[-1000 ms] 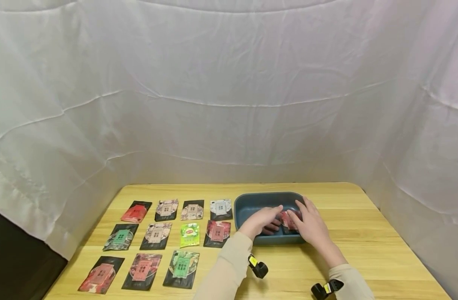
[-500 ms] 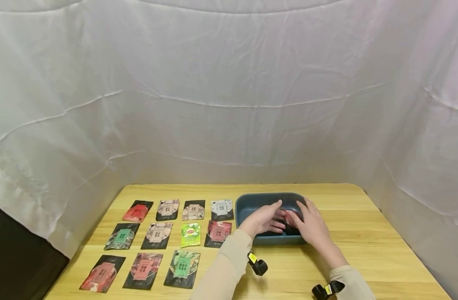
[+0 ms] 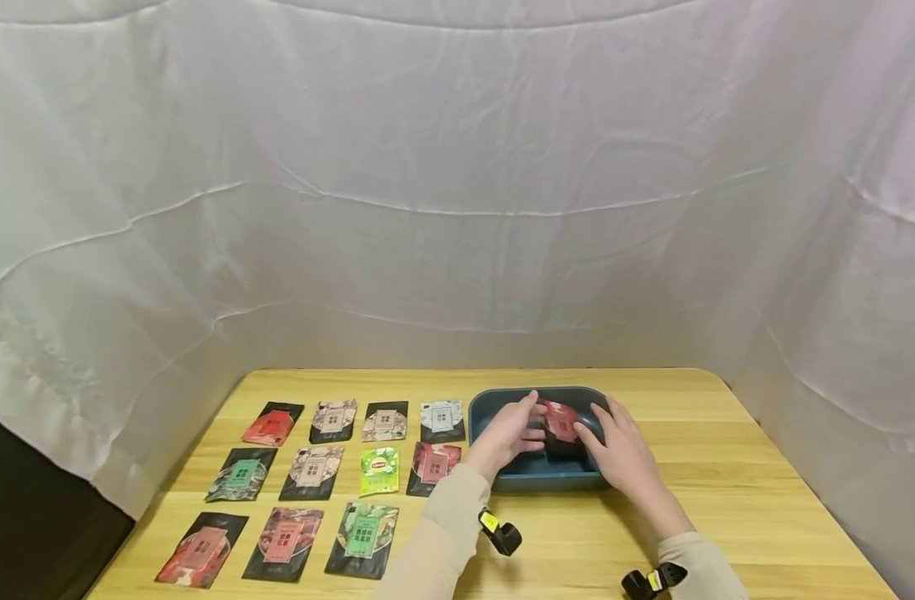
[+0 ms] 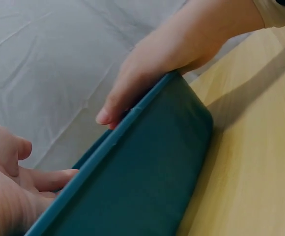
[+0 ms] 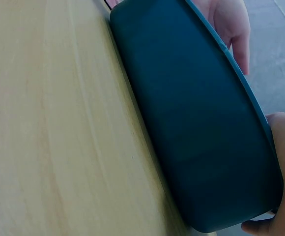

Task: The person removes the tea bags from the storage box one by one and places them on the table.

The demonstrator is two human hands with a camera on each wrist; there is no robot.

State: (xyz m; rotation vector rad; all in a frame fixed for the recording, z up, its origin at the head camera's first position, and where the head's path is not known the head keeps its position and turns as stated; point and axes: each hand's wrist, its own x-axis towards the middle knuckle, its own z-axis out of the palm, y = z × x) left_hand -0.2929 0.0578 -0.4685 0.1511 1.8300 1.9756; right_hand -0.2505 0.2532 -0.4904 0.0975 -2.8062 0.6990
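A dark blue box (image 3: 547, 482) stands on the table. Inside, towards its right, leans a red-and-black tea sachet (image 3: 561, 421), its label facing up. My right hand (image 3: 624, 450) grips the box's right end, fingers over the outer side and thumb inside, the thumb tip at the sachet's right edge. My left hand (image 3: 506, 433) reaches in over the front rim, fingers spread and relaxed, fingertips close to the sachet's left edge. In the left wrist view the box wall (image 4: 157, 162) hides the sachet and part of both hands; the right wrist view shows the outer wall (image 5: 196, 113).
Left of the box, several tea sachets lie flat in three rows, among them a light green one (image 3: 380, 471), a red one (image 3: 435, 467) and a green-labelled one (image 3: 362, 539). The wooden table (image 3: 742, 500) extends to the right; pale curtains (image 3: 457, 208) surround it.
The left hand has drawn back leftwards from the sachet. The sachet, earlier mostly covered by the hands, now shows its face and sits further left in the box. The right hand has barely moved.
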